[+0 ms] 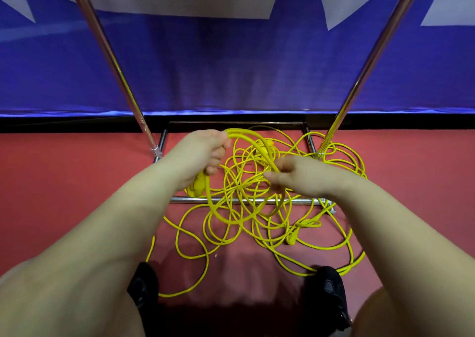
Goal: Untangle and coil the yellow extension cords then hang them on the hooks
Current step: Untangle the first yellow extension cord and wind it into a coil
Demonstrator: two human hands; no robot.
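Barely begun: left hand (pixel 203 154) closed on a first loop and plug end, right hand (pixel 295 174) fingers pinching the same yellow extension cords (pixel 246 205), mostly tangled on the floor around the rack base (pixel 246 201), no hooks in sight.

Even indoor light, wide-angle edge distortion
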